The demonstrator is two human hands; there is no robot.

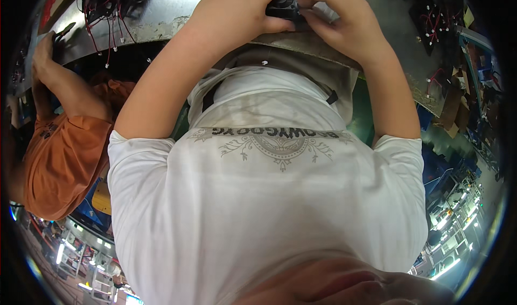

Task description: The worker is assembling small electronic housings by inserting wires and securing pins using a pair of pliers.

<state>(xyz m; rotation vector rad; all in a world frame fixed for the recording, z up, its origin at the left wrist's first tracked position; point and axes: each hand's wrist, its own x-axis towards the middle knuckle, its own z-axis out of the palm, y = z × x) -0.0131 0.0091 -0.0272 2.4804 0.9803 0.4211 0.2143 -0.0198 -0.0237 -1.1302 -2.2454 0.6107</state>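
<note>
At the top edge of the head view, my left hand (245,9) is closed round a small black part with a round centre, which looks like a cooling fan (284,4). Its thumb lies along the near side of the part. My right hand (344,19) meets it from the other side, thumb and forefinger pinched at the part's right edge. What sits between those two fingertips is too small to make out. Both hands are over the near edge of a metal worktable (172,27). The top of the left hand is cut off by the frame.
Black parts with red and black wires (110,22) and white plugs hang over the table's edge at left. More wired parts (433,25) lie at right, near cardboard pieces (458,108). At left a co-worker in an orange shirt (70,159) holds a dark tool (65,31).
</note>
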